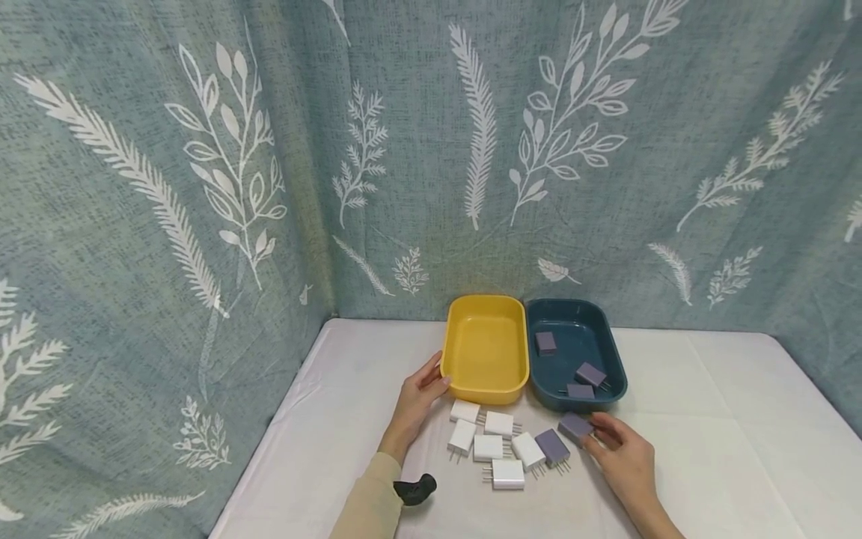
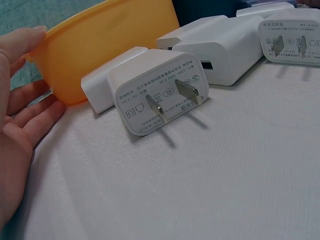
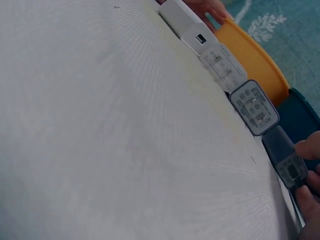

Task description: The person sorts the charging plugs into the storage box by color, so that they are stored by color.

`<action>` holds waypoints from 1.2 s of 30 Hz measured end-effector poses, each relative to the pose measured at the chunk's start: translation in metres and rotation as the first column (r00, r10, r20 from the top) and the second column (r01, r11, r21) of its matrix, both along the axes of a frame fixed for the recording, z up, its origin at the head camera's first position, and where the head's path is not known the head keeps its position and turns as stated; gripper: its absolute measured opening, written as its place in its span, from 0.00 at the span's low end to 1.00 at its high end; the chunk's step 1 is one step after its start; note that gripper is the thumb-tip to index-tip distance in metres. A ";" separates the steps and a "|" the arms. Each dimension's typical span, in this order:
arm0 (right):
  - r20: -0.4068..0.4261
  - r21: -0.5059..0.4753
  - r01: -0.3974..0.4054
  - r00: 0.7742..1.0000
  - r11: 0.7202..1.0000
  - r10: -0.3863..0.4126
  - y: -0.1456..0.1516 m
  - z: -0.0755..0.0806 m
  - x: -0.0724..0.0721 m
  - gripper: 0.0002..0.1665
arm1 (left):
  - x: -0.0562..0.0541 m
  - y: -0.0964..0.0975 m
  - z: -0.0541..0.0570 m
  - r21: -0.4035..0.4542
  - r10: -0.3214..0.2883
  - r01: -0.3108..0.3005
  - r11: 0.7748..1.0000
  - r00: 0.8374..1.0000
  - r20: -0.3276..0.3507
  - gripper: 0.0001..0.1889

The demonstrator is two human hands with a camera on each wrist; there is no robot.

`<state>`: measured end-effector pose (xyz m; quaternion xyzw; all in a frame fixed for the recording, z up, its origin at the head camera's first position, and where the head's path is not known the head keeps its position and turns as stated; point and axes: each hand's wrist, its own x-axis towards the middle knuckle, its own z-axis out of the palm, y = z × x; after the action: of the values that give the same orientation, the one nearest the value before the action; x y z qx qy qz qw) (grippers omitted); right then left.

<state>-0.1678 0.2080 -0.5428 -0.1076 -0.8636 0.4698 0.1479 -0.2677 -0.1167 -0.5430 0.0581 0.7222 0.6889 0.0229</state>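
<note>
At the left front corner of the yellow tray [image 1: 486, 398], my left hand [image 1: 416, 397] rests with relaxed fingers, its thumb at the rim and its other fingertips against the lower wall. My right hand [image 1: 622, 453] pinches a purple plug-in charger [image 1: 575, 427] between thumb and fingers, right in front of the dark blue tray [image 1: 616, 359]. Beside it lies another purple charger [image 1: 553, 447], prongs toward me. Several white chargers, such as a white charger [image 2: 160, 92], lie in front of the yellow tray, pointing various ways. Three purple chargers [image 1: 545, 343] lie inside the blue tray.
Both trays stand side by side at the back of the white-covered table [image 1: 700, 419]. Behind them hangs a green-blue curtain [image 1: 417, 150] with white leaf prints. A black strap end [image 1: 416, 490] sticks out by the left sleeve [image 1: 373, 498].
</note>
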 end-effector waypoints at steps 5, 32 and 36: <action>0.030 -0.029 -0.030 0.999 0.999 0.031 0.001 0.002 0.001 0.30 | 0.001 0.000 0.001 -0.011 0.006 -0.006 1.000 1.000 -0.004 0.32; 0.006 -0.055 -0.014 1.000 0.998 0.014 0.000 0.001 0.002 0.30 | 0.003 -0.001 0.002 -0.005 -0.008 0.008 1.000 1.000 -0.011 0.33; -0.011 -0.081 -0.025 1.000 0.996 0.024 0.001 0.001 0.003 0.30 | 0.002 -0.001 0.002 -0.002 -0.010 0.010 1.000 1.000 -0.007 0.33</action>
<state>-0.1653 0.2089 -0.5414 -0.1005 -0.8442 0.5070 0.1419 -0.2654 -0.1176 -0.5412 0.0641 0.7225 0.6880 0.0237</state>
